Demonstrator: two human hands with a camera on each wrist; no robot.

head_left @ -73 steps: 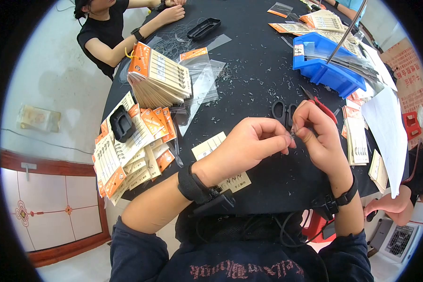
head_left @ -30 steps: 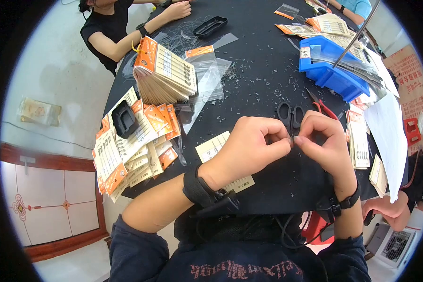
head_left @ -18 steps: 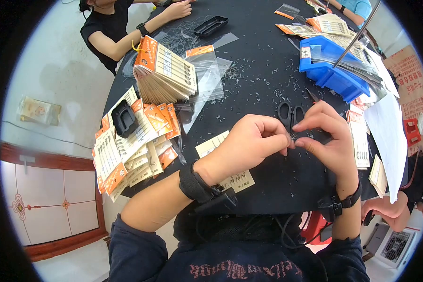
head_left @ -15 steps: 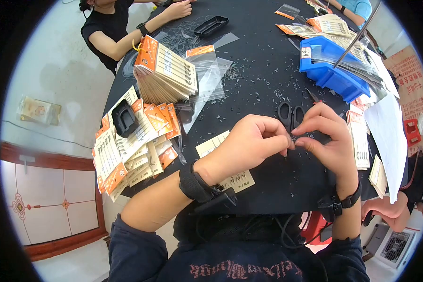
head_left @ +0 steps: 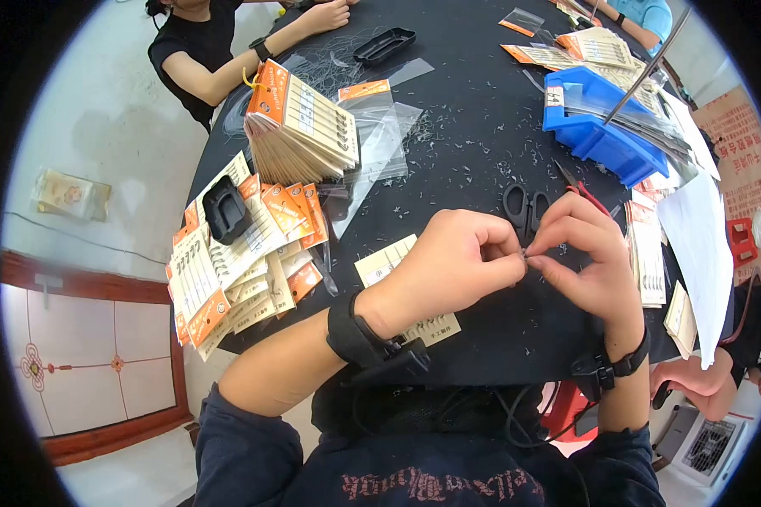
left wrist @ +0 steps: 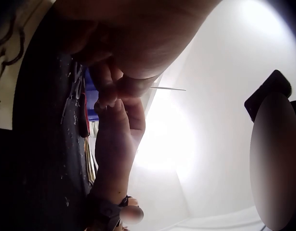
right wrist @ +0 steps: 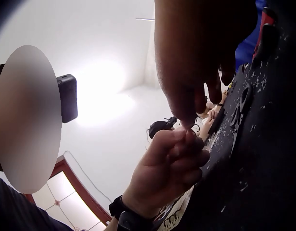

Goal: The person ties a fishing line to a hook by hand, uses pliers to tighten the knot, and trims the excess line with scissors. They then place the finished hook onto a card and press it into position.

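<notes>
- One tiny greyish thing (head_left: 525, 253) sits between the meeting fingertips: the left hand (head_left: 461, 264) pinches it with curled fingers, the right hand (head_left: 598, 264) apparently between thumb and forefinger.
- Light, steady pinches, tips close together, should control it best.
- Its shape and material are too small to tell.
- Just beyond the fingertips, black-handled scissors (head_left: 528, 221) are partly hidden.
- Wristward of the left fingers, a cream printed card (head_left: 385, 260) is half covered.
</notes>
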